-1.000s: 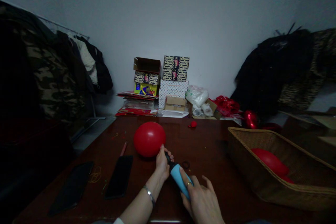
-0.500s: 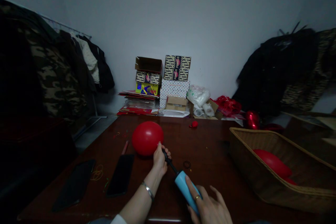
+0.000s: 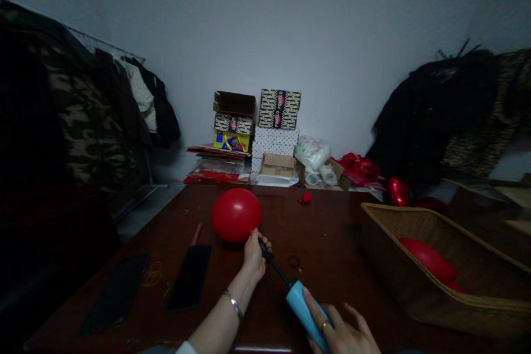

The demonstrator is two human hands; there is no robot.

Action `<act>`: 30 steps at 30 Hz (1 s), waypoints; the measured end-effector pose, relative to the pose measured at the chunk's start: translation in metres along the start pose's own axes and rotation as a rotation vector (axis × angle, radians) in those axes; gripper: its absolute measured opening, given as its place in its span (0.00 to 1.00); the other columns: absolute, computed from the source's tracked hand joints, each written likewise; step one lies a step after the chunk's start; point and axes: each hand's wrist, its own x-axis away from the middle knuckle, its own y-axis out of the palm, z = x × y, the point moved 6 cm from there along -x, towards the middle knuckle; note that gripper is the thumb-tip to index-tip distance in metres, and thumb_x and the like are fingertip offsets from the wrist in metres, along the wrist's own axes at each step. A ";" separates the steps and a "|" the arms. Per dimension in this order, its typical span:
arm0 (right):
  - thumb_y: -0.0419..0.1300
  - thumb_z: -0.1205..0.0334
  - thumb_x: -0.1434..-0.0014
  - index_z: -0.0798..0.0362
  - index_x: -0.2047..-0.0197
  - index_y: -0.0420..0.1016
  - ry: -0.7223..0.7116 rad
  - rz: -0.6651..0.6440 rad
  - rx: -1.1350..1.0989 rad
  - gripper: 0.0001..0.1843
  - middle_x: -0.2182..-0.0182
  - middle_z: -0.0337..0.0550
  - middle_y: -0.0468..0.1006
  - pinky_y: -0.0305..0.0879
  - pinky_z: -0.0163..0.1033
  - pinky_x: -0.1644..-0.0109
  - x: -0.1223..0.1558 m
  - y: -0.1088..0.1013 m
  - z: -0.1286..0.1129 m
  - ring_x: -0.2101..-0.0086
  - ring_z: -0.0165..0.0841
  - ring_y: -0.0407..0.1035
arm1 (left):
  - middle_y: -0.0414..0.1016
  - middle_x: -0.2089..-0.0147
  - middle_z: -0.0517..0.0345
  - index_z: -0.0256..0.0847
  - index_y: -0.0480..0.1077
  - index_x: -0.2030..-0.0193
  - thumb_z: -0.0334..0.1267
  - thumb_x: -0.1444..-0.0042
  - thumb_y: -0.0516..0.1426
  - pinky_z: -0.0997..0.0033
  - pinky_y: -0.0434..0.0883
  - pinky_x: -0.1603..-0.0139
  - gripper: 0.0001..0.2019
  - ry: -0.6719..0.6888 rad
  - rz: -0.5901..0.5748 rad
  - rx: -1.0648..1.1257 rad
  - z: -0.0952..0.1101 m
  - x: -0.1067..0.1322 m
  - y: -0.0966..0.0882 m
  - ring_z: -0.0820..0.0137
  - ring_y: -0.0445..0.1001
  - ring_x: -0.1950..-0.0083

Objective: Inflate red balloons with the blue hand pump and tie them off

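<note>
A round red balloon (image 3: 236,214) is inflated above the dark table, its neck pinched in the fingers of my left hand (image 3: 254,257). The same hand is closed around the black end of a balloon pump (image 3: 305,307). A thin black rod runs from there to the pump's light blue barrel. My right hand (image 3: 338,332) is wrapped around that barrel near the bottom of the view, its outer fingers partly lifted. Where the balloon's mouth meets the pump is hidden by my left fingers.
A wicker basket (image 3: 415,287) at right holds red balloons (image 3: 429,259). Two dark flat devices, one a black phone (image 3: 189,277), lie left with rubber bands (image 3: 152,275). A black ring (image 3: 294,261) and small red ball (image 3: 306,197) lie beyond. Stacked boxes (image 3: 276,146) stand behind.
My right hand and the blue barrel have moved down and right, away from my left hand, exposing more black rod. The balloon has shifted slightly right and up.
</note>
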 end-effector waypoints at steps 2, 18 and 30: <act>0.54 0.62 0.50 0.47 0.35 0.49 0.000 -0.005 0.000 0.39 0.64 0.35 0.76 0.55 0.45 0.52 -0.005 -0.004 0.002 0.80 0.25 0.68 | 0.61 0.82 0.65 0.40 0.57 0.73 0.46 0.48 0.58 0.79 0.58 0.81 0.15 0.004 0.004 -0.001 0.000 0.001 0.001 0.77 0.62 0.82; 0.55 0.66 0.48 0.41 0.36 0.50 0.208 -0.183 -0.068 0.37 0.65 0.38 0.73 0.51 0.51 0.48 -0.048 0.009 -0.015 0.73 0.31 0.71 | 0.63 0.82 0.64 0.40 0.58 0.75 0.39 0.47 0.55 0.77 0.61 0.80 0.11 -0.012 0.014 -0.012 -0.014 0.002 0.000 0.75 0.65 0.81; 0.52 0.64 0.49 0.41 0.34 0.46 0.106 -0.037 -0.021 0.39 0.60 0.39 0.75 0.56 0.48 0.51 -0.012 0.008 -0.010 0.77 0.28 0.69 | 0.61 0.83 0.66 0.40 0.58 0.75 0.45 0.51 0.58 0.78 0.57 0.83 0.14 0.071 0.047 -0.039 0.006 -0.004 -0.004 0.78 0.61 0.83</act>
